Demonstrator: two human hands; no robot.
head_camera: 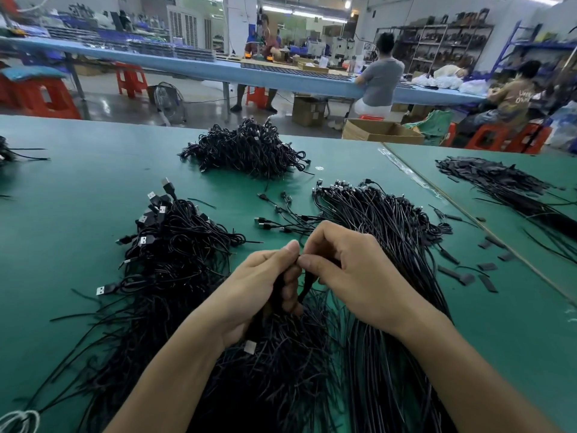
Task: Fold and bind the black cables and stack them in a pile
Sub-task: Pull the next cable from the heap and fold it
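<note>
Your table (78, 198) is plain teal-green. On it the cables (390, 245) are black throughout, their plugs (143, 240) tipped silver-white, and the short strips (487, 282) black too. Beyond its far edge, the stools (131, 78) are orange-red, the long bench (281, 78) light blue, the carton (382, 131) brown.

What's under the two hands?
Under the left hand and right hand, which pinch a black cable, lies a heap of loose cables. The green table beneath that heap is covered there.
</note>
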